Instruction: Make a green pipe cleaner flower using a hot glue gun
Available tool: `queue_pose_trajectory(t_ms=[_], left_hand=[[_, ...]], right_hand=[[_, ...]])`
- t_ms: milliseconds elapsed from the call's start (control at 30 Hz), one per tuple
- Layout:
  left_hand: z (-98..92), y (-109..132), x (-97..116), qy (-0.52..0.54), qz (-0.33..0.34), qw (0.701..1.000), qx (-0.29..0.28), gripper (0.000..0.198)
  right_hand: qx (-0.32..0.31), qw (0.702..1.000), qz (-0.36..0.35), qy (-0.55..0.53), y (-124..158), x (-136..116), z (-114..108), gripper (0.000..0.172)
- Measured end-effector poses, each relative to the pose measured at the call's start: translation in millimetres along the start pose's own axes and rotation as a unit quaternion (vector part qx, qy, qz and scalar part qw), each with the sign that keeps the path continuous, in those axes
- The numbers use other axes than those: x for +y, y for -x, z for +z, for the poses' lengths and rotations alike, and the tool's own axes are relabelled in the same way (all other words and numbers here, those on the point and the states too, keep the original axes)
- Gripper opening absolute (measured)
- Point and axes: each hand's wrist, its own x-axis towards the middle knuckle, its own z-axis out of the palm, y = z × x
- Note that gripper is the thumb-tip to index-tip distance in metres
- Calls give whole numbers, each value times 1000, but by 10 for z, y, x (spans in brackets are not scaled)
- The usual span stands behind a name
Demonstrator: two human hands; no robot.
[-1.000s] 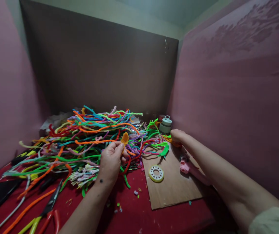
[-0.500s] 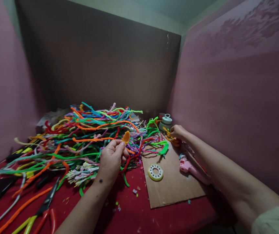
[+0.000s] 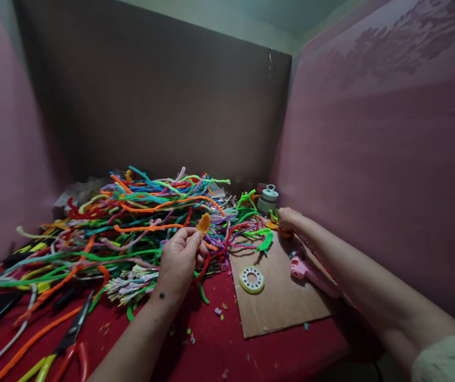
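Left hand (image 3: 179, 259) pinches a small orange petal-shaped piece (image 3: 204, 223) between its fingertips, raised in front of the heap of coloured pipe cleaners (image 3: 131, 223) on the red surface (image 3: 227, 350). Right hand (image 3: 288, 217), fingers curled together, rests on orange and green pieces (image 3: 275, 227) at the far edge of the cardboard sheet (image 3: 283, 302). On the cardboard lie a tape roll (image 3: 251, 279) and a pink tool (image 3: 301, 268); beyond it stands a small jar (image 3: 267, 199). Pliers (image 3: 68, 342) lie left of the cardboard.
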Motion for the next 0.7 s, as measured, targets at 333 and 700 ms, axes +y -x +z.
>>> queue_pose_trajectory(t_ms=[333, 700], left_hand=[[-6, -15, 2, -8, -3, 1000, 4, 16], [-6, -4, 24, -2, -5, 1000, 6, 16]], right_hand=[[-8, 1000, 11, 11, 20, -74, 49, 31], [-20, 999, 23, -29, 90, 164, -192, 29]])
